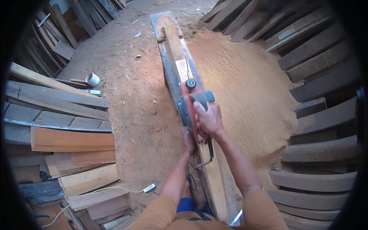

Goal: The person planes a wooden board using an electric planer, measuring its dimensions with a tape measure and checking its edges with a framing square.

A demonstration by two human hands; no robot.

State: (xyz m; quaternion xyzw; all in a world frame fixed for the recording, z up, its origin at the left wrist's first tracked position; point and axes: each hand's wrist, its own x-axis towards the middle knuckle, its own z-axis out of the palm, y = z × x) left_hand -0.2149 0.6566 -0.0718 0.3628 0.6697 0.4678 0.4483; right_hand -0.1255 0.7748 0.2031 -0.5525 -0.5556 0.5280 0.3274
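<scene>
R hand grips elec. planer midway along board on narrow bench, L hand low alongside, its grip unclear; prob. mid-planing, next move calling for level, steady pressure w/ cord clear.

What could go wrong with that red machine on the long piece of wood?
The left hand is low beside the red planer, so it might get hurt if it slips underneath. The black cord loops over the long piece of wood behind the planer and could snag. Sawdust covers the floor on the right, so feet might slide there.
</scene>
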